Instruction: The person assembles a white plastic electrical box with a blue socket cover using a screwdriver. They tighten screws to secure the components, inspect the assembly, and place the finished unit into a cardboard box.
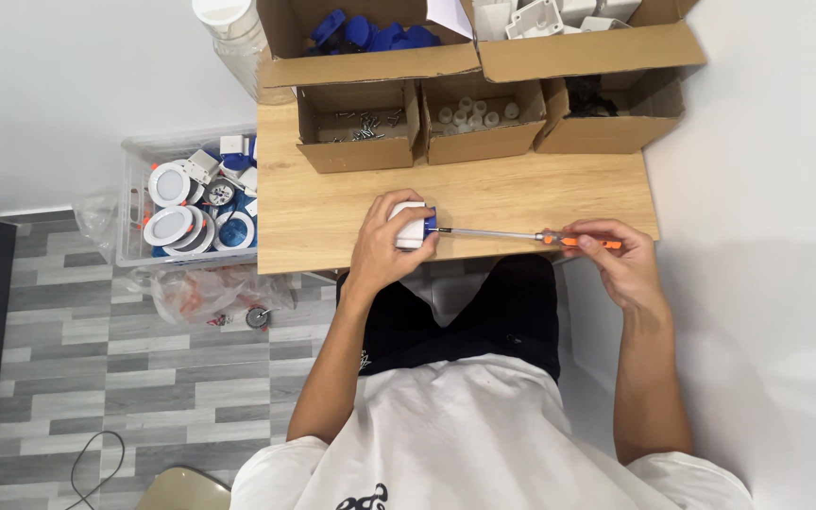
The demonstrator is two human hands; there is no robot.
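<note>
My left hand (384, 244) grips a small white box-shaped part with a blue piece (412, 227) and presses it onto the wooden table (332, 203) near the front edge. My right hand (616, 260) holds the orange handle of a long screwdriver (521, 236). The metal shaft lies level and its tip meets the blue side of the white part.
Three small open cardboard boxes stand at the back: one with screws (361, 123), one with white caps (474, 113), one with dark parts (597, 99). Behind them are larger boxes of blue parts (370, 33) and white housings (540, 14). A clear bin of round lamp fittings (191, 198) sits left on the floor.
</note>
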